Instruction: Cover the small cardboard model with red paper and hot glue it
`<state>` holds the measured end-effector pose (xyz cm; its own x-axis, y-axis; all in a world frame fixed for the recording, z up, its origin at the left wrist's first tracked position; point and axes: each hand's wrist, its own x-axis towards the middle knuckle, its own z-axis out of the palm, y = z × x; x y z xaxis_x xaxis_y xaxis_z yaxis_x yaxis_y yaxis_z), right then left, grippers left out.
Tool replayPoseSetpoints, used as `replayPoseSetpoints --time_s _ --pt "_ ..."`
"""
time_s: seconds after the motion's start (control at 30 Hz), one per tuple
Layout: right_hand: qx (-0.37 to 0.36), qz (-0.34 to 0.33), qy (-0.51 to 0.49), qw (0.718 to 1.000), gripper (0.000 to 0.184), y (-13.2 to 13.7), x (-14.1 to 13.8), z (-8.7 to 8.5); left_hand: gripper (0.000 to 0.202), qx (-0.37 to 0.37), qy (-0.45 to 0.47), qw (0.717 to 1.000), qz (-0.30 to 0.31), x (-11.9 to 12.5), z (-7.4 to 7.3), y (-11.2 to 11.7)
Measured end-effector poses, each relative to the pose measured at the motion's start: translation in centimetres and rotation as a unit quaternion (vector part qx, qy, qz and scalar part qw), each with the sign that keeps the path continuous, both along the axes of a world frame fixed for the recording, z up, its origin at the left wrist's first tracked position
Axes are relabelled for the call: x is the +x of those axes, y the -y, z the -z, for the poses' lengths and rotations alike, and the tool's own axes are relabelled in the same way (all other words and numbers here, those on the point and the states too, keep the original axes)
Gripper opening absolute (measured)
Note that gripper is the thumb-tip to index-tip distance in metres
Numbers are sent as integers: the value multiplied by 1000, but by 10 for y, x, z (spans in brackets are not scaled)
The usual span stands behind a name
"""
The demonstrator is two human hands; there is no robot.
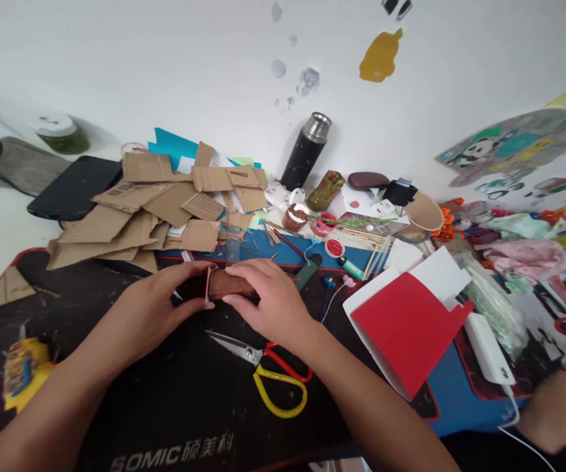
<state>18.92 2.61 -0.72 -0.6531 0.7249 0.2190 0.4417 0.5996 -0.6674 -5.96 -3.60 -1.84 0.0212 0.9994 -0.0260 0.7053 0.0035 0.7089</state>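
Toward the back edge of the black mat, with a brown roll lying sideways between two hands.
Got the right hand curled snugly over the brown roll; got the left hand half closed, pinching a thin pink-edged piece at the left end; can't tell whether joined or just touching; also got scissors nearer the front edge, cardboard heaped by the back-left corner, plus a red card across the right edge.
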Motion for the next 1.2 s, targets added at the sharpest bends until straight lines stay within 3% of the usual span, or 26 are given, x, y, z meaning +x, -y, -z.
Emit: replayPoseSetpoints --time_s 0.4,1.2 --pt "-12 4 -2 1000 34 0 -1 1 56 18 -48 999 7 1 1 3" --pt "-19 19 -10 1000 33 4 -4 2 53 19 -48 999 -17 3 1 3"
